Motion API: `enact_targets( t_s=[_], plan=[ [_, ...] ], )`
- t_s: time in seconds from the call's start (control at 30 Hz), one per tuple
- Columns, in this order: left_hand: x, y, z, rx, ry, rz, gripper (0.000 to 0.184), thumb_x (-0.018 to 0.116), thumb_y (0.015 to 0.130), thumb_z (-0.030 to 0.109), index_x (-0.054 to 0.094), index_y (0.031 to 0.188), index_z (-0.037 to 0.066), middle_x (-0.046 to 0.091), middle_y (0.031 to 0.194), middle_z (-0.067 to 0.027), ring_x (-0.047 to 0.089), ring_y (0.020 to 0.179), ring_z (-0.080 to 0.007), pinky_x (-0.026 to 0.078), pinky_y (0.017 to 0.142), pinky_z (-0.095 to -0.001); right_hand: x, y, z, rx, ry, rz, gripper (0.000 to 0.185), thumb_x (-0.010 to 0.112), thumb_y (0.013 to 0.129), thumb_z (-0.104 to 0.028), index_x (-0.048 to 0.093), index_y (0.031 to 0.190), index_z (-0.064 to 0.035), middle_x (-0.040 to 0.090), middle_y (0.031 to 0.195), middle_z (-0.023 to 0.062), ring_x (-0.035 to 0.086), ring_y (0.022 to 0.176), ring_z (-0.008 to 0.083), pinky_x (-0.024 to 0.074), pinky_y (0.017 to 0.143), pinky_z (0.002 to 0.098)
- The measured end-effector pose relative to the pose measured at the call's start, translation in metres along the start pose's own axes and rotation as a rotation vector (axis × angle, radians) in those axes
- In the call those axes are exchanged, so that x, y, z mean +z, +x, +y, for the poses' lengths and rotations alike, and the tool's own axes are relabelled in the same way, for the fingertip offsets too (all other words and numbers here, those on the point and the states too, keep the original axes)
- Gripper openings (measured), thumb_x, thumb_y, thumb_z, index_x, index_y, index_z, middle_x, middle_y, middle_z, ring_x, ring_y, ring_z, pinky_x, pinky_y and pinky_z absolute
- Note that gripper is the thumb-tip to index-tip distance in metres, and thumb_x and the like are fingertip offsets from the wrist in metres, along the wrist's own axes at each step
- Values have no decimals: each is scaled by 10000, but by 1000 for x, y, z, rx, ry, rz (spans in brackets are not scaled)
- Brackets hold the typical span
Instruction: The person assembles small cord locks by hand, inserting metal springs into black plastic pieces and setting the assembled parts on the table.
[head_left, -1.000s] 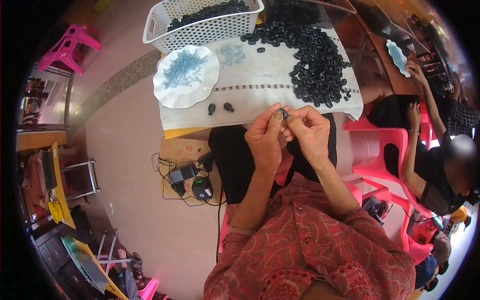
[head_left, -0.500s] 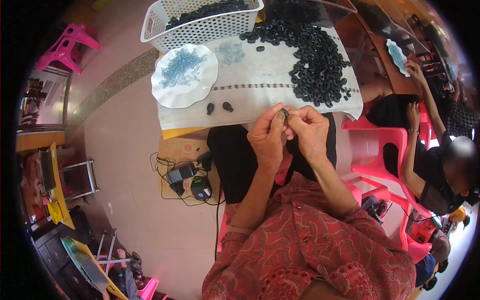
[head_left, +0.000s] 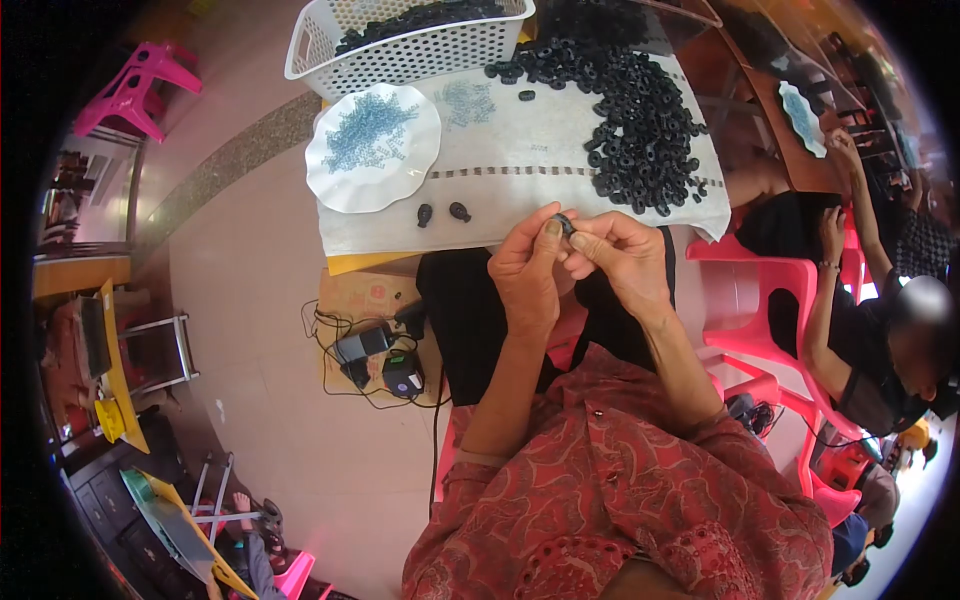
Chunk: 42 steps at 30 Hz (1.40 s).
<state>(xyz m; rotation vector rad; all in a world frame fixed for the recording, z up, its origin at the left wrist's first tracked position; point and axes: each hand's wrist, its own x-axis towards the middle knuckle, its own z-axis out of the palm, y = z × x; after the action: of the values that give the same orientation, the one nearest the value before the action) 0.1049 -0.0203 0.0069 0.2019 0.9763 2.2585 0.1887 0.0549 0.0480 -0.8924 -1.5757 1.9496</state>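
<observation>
A small black ring-like piece [head_left: 566, 226] is pinched between my two hands, just off the table's front edge. My left hand [head_left: 530, 268] grips it with thumb and fingertips, and my right hand [head_left: 622, 258] closes on its other side; the fingers partly hide it. Two black pieces with short stubs [head_left: 424, 215] lie on the white cloth [head_left: 520, 205] to the left. Behind them, a white scalloped plate [head_left: 325, 190] holds many tiny pale-blue tubes [head_left: 368, 132]. A big heap of black ring-like pieces [head_left: 645, 135] spreads across the right side of the cloth.
A white perforated basket [head_left: 420, 70] with black pieces stands at the back left. Loose blue tubes [head_left: 466, 103] lie beside the plate. Cables and adapters [head_left: 362, 347] rest on cardboard below. A co-worker [head_left: 850, 330] sits at right near pink chairs [head_left: 770, 300].
My hands have shifted slightly, with the right hand turned a little outward, and the black piece is tilted differently between the fingertips. The camera view has moved slightly.
</observation>
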Motion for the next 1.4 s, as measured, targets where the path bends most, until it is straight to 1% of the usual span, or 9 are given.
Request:
enact_targets(
  t_s=[0.13,0.2,0.33,0.73,0.97,1.03,1.1,1.37,1.4],
  plan=[
    [0,-2,-1,-53,5,-7,203,581,918,15,642,1105,-34,684,996,-146,616,783,-101,510,731,-218,-13,4,7,-47,-70,-41,58,663,866,-41,656,905,2,695,804,64,616,663,72,493,577,190],
    [1,-2,-1,-63,-14,-15,202,581,919,20,640,1105,-34,683,991,-144,616,777,-102,513,711,-221,-17,6,13,-159,-75,-73,60,671,860,-38,647,894,5,695,802,74,618,670,74,498,595,193],
    [3,-3,2,-140,-59,-12,199,577,924,23,634,1107,-32,679,973,-133,614,763,-106,521,659,-229,-14,3,17,-139,-31,-41,63,671,858,-30,634,884,14,694,800,83,620,663,79,508,594,201],
    [2,-4,7,-62,-22,-84,203,566,930,16,629,1117,-30,652,939,-113,539,687,-88,482,544,-239,-4,2,23,-156,36,19,53,646,862,12,607,886,38,683,781,110,634,651,101,532,570,219],
    [-2,-1,8,-71,-70,-113,211,567,935,35,621,1133,-14,654,974,-130,545,704,-104,468,546,-255,5,-3,10,-270,-89,27,51,638,868,2,613,888,42,680,772,91,629,641,89,529,578,213],
    [-2,-1,11,-151,-263,-140,220,566,943,68,617,1146,4,653,1011,-141,547,719,-118,457,566,-265,7,-3,5,-335,-142,19,46,636,869,-1,616,880,39,680,767,84,627,639,83,526,578,212],
    [0,-2,12,-157,-293,-128,226,566,944,84,617,1152,12,653,1022,-141,546,721,-124,453,573,-268,9,-5,2,-420,-228,-5,38,638,865,-3,620,846,25,668,758,65,616,627,74,513,566,210],
    [-7,-4,6,-169,-386,-158,227,567,945,103,627,1152,29,657,1011,-126,552,746,-139,463,600,-281,12,-5,9,-510,-318,42,58,677,827,4,619,823,9,610,769,54,555,579,82,451,512,226],
    [-6,-5,7,-175,-384,-145,225,565,946,98,627,1148,22,657,1005,-124,566,777,-146,476,643,-287,11,-5,11,-536,-364,74,79,696,810,2,620,830,7,601,773,57,545,580,87,441,511,233]
  ],
)
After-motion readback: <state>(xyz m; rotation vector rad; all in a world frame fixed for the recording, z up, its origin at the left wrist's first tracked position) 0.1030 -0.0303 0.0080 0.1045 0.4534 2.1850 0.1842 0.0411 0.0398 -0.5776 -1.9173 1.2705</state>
